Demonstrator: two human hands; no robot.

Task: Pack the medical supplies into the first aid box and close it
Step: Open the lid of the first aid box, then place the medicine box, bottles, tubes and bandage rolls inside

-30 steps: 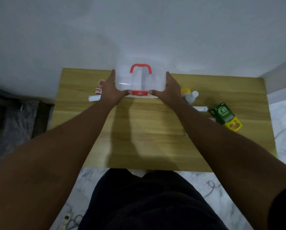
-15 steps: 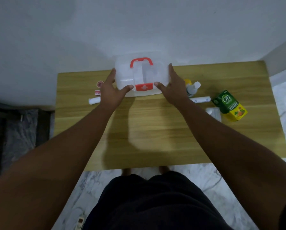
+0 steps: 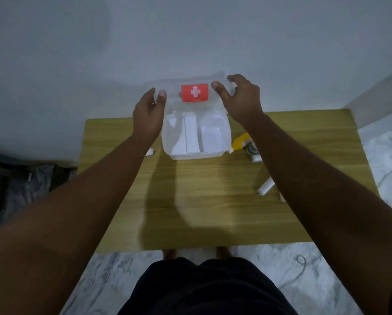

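The translucent white first aid box (image 3: pixel 197 156) stands open at the far middle of the wooden table (image 3: pixel 213 201), showing a divided inner tray. Its clear lid (image 3: pixel 214 105), with a red clasp bearing a white cross (image 3: pixel 195 93), is raised above the box's far side. My left hand (image 3: pixel 147 114) grips the lid's left edge and my right hand (image 3: pixel 241 98) grips its right edge. A yellow bottle (image 3: pixel 240 142), a green-and-white bottle (image 3: pixel 251 150) and a white tube (image 3: pixel 265 186) lie right of the box. A white roll (image 3: pixel 149 152) peeks out under my left wrist.
A white wall stands right behind the table. Marble floor surrounds the table, with a dark mat (image 3: pixel 20 187) on the left and a cable (image 3: pixel 302 262) on the floor at the right. My arms hide other supplies on both sides.
The lid has swung up and back off the box, so the inner tray now shows. Both hands rose from the box's sides to the lid's edges. The camera tilted nearer over the table.
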